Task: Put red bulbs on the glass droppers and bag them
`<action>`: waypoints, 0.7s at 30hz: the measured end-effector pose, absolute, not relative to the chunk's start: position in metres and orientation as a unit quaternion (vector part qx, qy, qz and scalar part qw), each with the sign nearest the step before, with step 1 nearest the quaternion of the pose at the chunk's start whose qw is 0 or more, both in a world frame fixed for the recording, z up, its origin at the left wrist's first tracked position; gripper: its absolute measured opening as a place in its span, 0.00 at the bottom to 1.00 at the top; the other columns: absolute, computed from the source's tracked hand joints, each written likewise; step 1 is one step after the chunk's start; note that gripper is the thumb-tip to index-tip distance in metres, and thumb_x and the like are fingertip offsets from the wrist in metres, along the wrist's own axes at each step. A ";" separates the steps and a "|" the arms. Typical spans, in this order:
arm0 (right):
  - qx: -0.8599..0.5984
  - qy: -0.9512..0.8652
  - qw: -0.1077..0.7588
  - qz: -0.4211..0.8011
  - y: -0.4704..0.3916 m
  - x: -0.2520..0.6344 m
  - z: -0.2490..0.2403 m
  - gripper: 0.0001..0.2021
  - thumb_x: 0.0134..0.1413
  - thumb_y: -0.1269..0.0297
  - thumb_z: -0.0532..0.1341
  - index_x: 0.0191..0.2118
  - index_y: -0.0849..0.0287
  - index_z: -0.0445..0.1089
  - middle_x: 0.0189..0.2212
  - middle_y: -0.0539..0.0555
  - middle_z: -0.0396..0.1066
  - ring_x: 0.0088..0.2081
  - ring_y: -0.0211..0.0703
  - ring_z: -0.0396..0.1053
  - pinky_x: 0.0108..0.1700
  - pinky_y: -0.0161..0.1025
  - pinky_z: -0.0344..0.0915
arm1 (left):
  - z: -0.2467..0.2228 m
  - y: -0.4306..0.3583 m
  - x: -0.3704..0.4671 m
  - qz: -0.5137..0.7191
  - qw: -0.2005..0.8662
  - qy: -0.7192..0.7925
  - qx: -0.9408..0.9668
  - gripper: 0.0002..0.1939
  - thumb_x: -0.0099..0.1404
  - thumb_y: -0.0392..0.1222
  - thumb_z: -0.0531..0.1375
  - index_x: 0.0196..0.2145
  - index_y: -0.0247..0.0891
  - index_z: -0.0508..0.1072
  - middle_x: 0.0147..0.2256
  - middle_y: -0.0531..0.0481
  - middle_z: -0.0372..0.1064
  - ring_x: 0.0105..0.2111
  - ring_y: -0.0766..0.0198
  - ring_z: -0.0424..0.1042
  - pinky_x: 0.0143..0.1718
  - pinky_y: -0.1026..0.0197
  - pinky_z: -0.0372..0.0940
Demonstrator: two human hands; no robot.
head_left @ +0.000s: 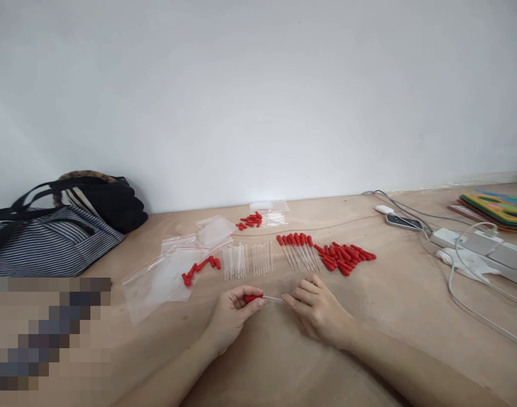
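Between thumb and fingers, my left hand (237, 311) pinches a red rubber bulb (253, 298). A thin clear dropper tube (274, 299) runs from the bulb's open end to my right hand (320, 308), whose fingers are closed on its other end. Whether the tube sits inside the bulb, I cannot tell. Beyond my hands lie two groups of clear tubes (235, 262), then a row of droppers with red bulbs (299, 251). A pile of loose red bulbs (345, 257) is to their right, and several more bulbs (201, 268) rest at the left.
Clear zip bags (160, 282) lie at the left, near a striped bag (59, 237). Farther back are more red bulbs (250, 220) and tubes (275, 219). On the right are a power strip (487, 251) with cables, a phone (403, 222) and coloured boards (495, 209).
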State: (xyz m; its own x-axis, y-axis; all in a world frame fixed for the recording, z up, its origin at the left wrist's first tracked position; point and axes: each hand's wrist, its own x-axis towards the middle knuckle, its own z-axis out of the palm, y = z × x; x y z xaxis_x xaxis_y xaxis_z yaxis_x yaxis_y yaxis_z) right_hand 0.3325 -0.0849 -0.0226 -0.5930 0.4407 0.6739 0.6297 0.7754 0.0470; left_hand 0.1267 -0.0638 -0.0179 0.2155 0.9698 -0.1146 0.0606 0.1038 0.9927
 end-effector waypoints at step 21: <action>-0.328 -0.923 0.202 -0.019 -0.086 0.341 -0.012 0.08 0.53 0.72 0.51 0.34 0.60 0.67 0.23 0.51 0.62 0.29 0.39 0.54 0.33 0.38 0.47 | -0.025 -0.066 0.126 0.392 0.495 0.439 0.639 0.06 0.46 0.40 0.64 0.24 0.37 0.76 0.26 0.50 0.73 0.27 0.64 0.70 0.30 0.63 0.65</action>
State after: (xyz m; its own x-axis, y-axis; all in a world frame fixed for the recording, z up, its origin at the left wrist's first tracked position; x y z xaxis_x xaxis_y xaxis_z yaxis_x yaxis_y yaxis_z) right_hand 0.3408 -0.0862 -0.0122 -0.7032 0.5976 0.3853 0.6130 0.7841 -0.0974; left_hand 0.1255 -0.0656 -0.0254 0.3074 0.9493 0.0666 0.1728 -0.1245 0.9771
